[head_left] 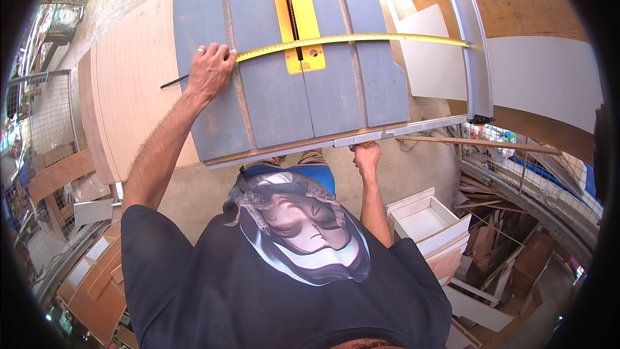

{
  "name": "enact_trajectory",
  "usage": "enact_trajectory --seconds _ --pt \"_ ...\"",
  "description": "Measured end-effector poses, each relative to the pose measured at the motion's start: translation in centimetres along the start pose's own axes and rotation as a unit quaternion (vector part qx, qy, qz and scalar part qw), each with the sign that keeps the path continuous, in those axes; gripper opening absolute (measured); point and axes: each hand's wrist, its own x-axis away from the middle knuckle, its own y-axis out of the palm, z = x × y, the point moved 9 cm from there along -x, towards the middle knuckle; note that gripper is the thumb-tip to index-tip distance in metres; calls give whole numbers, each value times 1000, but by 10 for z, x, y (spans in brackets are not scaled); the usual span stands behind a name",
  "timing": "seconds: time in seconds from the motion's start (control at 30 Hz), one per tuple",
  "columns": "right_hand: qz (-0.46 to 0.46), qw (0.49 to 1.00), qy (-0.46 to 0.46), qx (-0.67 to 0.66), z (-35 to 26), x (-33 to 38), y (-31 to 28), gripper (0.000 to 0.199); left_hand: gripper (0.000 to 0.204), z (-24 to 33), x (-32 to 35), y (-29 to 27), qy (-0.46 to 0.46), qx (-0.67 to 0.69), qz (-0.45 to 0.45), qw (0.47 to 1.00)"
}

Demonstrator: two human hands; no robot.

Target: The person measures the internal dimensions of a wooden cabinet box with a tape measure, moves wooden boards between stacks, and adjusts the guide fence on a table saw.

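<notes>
Seen from above the head: a grey table saw counter [271,90] filling the upper middle, with a yellow insert plate [298,6] around the blade slot. Along its right side, a long silver rip fence [471,45], running from far edge to near edge. To the left, touching the saw, a stack of brown wood panels [129,90]. To the right, beyond the fence, white boards [549,77]. Lower right, on the floor, a white open drawer box [426,220] among scraps of wood.

Stretched across the counter from left to right, a yellow tape measure [349,40], crossing the insert plate and reaching the fence. Left hand [210,71] resting flat on the counter's left part, grip pressing the tape's near end down under curled fingers; a thin dark rod poking out leftward beneath the hand. Right hand [366,155] at the counter's near edge, grip closed around something at the front rail [368,137]; cannot tell exactly what is pinched there.
</notes>
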Motion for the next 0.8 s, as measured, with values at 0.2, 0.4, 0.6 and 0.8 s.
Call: enact_trajectory --seconds 0.2,0.4,0.6,0.8 --pt "-51 995 59 -55 7 0 4 11 33 4 -4 -6 2 -6 -10 1000" --pt "-87 989 64 -101 15 -7 12 5 32 5 -4 -4 8 -15 -6 1000" --pt "-114 983 64 -130 18 -9 16 9 33 4 -5 1 -2 8 -13 1000" --pt "-149 975 68 -151 14 -8 18 11 33 4 -7 0 -1 15 -14 1000"
